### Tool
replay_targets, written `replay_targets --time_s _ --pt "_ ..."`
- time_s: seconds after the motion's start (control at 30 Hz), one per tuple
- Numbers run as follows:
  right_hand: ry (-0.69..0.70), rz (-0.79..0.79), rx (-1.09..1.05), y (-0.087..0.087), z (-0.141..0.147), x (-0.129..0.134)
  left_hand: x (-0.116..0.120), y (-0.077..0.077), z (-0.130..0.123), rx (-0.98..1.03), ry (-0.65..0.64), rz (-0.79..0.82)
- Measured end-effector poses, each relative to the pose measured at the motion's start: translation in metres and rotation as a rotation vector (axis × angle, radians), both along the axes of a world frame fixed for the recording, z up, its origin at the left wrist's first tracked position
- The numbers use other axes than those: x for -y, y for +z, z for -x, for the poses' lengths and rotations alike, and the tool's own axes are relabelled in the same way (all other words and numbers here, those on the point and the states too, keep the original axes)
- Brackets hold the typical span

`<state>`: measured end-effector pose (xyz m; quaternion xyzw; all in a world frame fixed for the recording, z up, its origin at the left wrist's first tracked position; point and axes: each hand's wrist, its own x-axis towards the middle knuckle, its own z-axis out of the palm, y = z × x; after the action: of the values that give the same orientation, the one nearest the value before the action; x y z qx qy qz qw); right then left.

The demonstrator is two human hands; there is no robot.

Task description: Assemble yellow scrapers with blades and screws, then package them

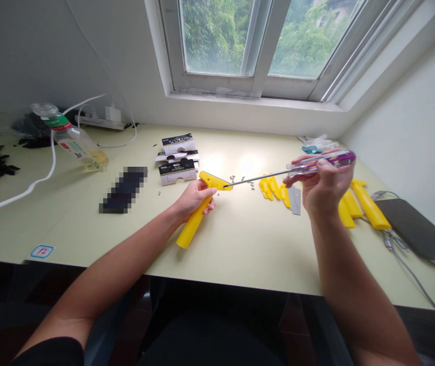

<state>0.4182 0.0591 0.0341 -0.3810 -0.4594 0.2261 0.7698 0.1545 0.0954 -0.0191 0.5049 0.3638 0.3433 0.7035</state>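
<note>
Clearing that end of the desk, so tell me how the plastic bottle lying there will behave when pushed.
The plastic bottle will probably roll if pushed, since it lies on its side. Its thin, clear wall suggests it is light and may dent when gripped. The yellowish liquid at its low end likely makes that end heavier.
</note>
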Motion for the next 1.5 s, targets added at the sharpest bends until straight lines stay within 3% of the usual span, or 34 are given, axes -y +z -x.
replay_targets --time_s 0.33,0.57,1.17,1.5 --pt "-0.019 0.018 -0.025 -0.0009 0.0001 -0.0006 -0.0002 0.0018 -0.0001 -0.013 0.028 0.015" --pt "0.012 -0.062 0.031 -0.0018 0.0002 0.0001 -0.0007 0.0006 -0.0005 -0.002 0.021 0.014" --pt "-0.021 -0.023 0.059 -0.0009 0.0006 0.0027 0.0017 0.0058 -0.0014 -0.031 0.034 0.035" --pt "0.028 -0.036 0.081 -0.0021 0.0 0.0027 0.0023 0.0057 -0.0018 -0.021 0.016 0.045"
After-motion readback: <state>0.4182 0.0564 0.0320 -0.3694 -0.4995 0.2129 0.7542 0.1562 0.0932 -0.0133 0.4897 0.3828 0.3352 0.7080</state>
